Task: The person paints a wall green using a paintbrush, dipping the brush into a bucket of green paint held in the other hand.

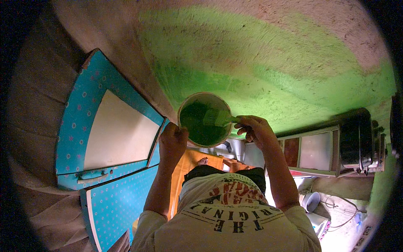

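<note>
A round bucket (182, 104) is held up in front of my chest, its opening facing me and its inside coated dark green. My left hand (173, 140) grips the bucket's left rim. From the right, my right hand (254, 128) pinches the handle of what looks like a green-smeared paintbrush (231, 120), whose broad head reaches over the bucket's opening. Whether the head touches the paint inside is unclear. Behind the bucket rises a rough wall (220, 56), with bright green paint over much of it and pinkish-brown bare patches higher up.
A blue patterned cabinet (72, 132) stands close on the left, its lower door (116, 195) jutting out. My bare foot (203, 161) rests on an orange wooden surface (185, 163). At right are a shelf unit (315, 151) and dark cookware (355, 141); a metal pot (311, 201) sits lower down.
</note>
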`<state>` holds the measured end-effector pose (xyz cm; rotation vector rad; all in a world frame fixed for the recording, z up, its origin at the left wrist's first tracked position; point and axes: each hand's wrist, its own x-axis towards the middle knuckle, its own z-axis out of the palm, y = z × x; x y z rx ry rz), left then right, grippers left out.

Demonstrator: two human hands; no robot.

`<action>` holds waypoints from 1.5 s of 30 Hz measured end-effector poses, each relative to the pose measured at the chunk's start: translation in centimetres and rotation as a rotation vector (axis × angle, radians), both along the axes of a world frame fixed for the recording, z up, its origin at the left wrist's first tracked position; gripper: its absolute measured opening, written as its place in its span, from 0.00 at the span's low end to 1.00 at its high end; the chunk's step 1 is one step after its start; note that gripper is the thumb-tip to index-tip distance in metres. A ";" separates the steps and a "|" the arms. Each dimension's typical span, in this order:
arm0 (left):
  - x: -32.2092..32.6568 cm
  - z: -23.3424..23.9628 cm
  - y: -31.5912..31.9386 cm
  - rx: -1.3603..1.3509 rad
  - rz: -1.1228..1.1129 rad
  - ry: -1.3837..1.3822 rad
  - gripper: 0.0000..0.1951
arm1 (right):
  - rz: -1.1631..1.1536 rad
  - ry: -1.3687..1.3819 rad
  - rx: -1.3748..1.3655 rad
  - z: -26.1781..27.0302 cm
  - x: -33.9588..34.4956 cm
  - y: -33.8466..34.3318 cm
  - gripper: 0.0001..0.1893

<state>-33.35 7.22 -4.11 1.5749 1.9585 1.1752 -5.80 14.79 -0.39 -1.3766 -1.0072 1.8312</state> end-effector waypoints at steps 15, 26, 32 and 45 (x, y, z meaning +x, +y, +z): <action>-1.0 0.3 0.2 -0.049 0.057 -0.171 0.13 | 0.068 0.340 -0.008 -1.7 -1.0 -2.4 0.12; -1.2 0.5 0.5 -0.053 0.063 -0.233 0.11 | 0.077 -0.357 0.707 -1.7 -3.6 -4.1 0.11; -1.1 1.0 0.6 -0.068 0.049 -0.288 0.10 | 0.079 -0.433 0.896 -0.2 -4.3 -4.5 0.13; -0.3 0.5 1.9 -0.101 0.019 -0.278 0.13 | -0.287 -0.368 0.792 1.8 -1.5 -1.4 0.17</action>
